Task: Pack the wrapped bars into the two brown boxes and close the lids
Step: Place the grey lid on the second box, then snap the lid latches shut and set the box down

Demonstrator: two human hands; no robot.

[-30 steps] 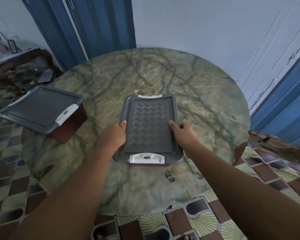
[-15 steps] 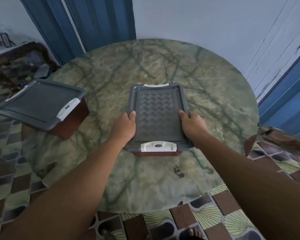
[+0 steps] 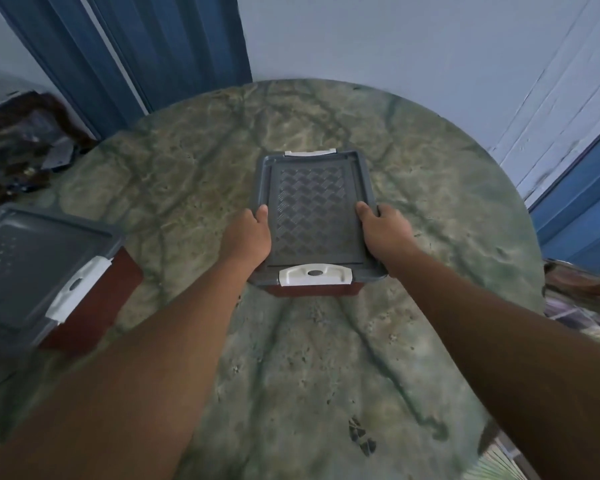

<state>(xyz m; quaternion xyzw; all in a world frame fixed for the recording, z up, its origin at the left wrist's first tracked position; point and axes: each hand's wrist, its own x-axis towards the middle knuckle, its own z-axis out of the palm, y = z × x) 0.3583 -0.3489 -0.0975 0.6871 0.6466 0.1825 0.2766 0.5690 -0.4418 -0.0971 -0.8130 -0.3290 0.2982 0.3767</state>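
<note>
At the table's left edge sits a second brown box (image 3: pixel 94 299), its grey lid (image 3: pixel 32 261) on. The left hand (image 3: pixel 248 237) grips the left rim of the middle brown box (image 3: pixel 312 289) on the round marble table (image 3: pixel 326 375); the right hand (image 3: pixel 385 230) grips its right rim, thumbs on its patterned lid (image 3: pixel 314 209).

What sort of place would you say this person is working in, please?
Probably a room in a home: a round marble-look table, patterned floor tiles, pale walls and blue folding doors.
</note>
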